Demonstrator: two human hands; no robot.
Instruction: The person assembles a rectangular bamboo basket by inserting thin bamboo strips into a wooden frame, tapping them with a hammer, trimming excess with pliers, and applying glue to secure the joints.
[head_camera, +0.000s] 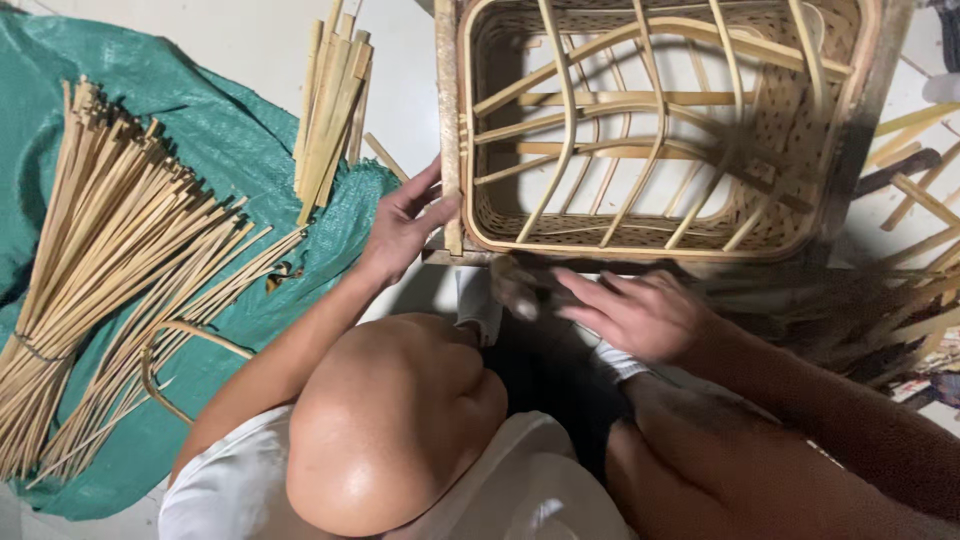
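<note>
From the head view, the left hand rests against the near left corner of a woven cane basket, fingers spread and thumb pressed on the upright strip that runs along the basket's left edge; it steadies that strip rather than closing around it. The right hand lies just below the basket's near rim, palm down and fingers loosely extended toward the left; it is blurred, and whether it pinches anything cannot be told. The two hands are apart, with the basket's corner between them. The basket sits just beyond both hands on the pale floor, its open frame of bent strips facing up. Left of the left hand, a green sheet carries a large bundle of thin cane sticks, and a shorter bundle of flat strips lies near the hand's upper left. Loose strips lie right of the right hand. A bare knee sits below both hands.
</note>
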